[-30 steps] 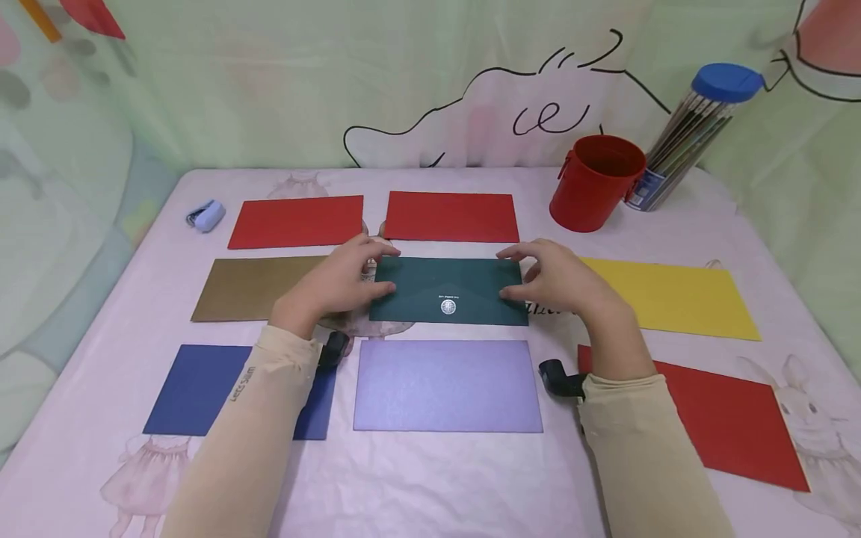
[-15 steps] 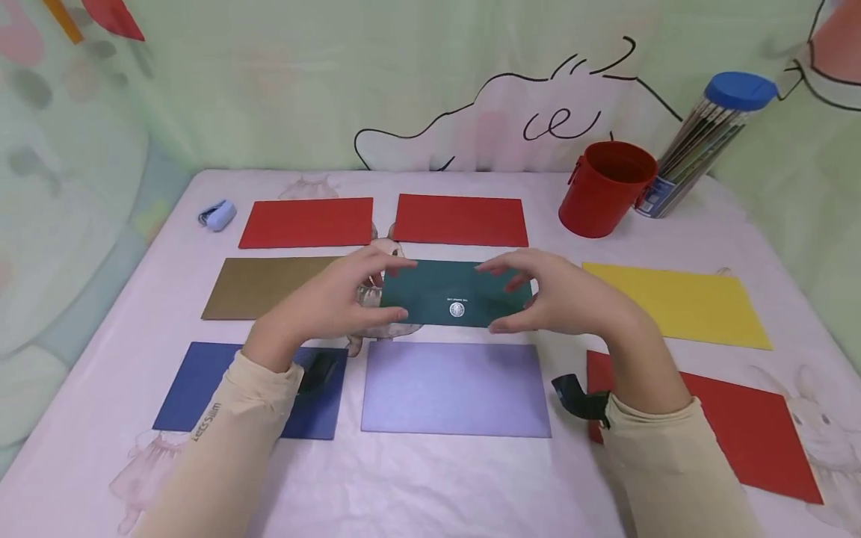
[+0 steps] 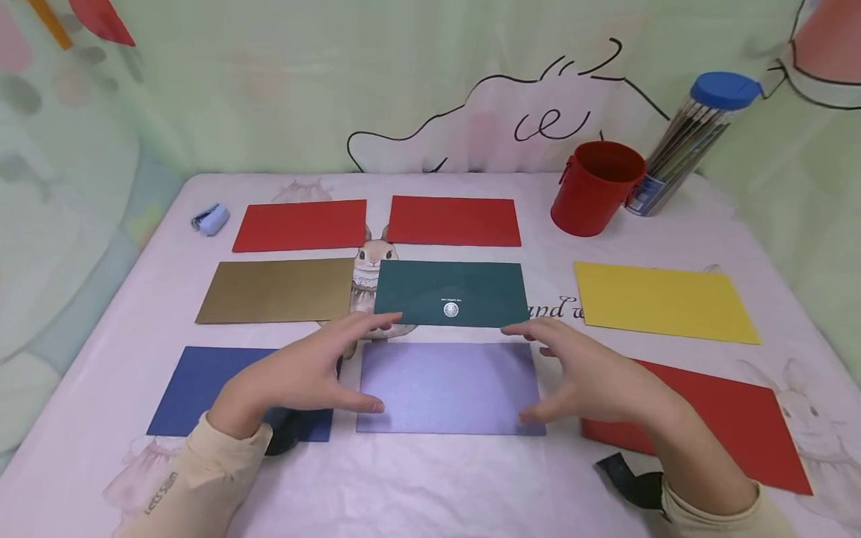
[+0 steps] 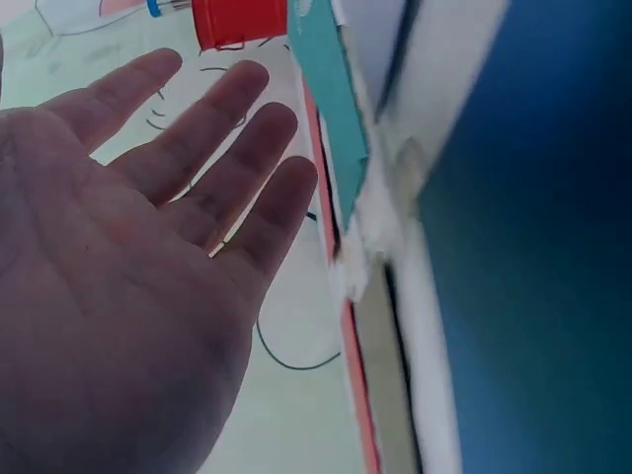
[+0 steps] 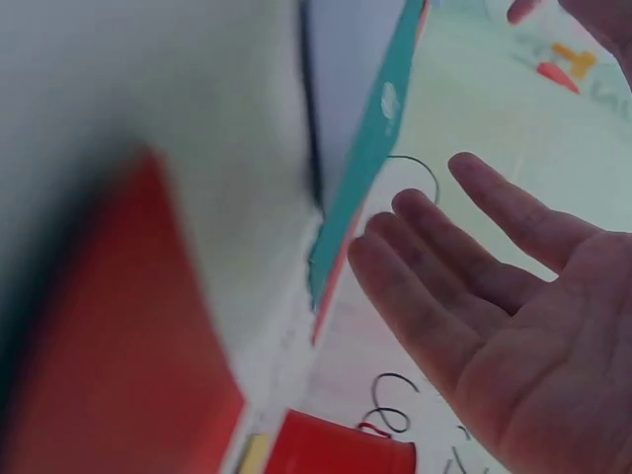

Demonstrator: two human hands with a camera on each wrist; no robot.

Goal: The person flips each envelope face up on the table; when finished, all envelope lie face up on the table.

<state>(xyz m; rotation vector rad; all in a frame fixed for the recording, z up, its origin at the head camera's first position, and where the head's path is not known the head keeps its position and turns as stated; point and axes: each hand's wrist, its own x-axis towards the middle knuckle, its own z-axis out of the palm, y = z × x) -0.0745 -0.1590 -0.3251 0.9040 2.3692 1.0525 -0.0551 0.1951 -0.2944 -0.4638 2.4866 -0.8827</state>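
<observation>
Blocking part of the blue card (image 3: 191, 388), the left hand (image 3: 303, 370) seemingly hovers.

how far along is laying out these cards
Looks done: brown card, green card and yellow card lie in a row. In hand: nothing gripped; left hand and right hand frame the purple card, contact unclear. Remaining, perhaps: straightening the slanted red card near the right hand.

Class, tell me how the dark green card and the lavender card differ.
The dark green card bears a small white emblem; the lavender card shows no print. The dark green card lies farther back, the lavender card nearer the front. Both are rectangular and lie flat on the table.
</observation>
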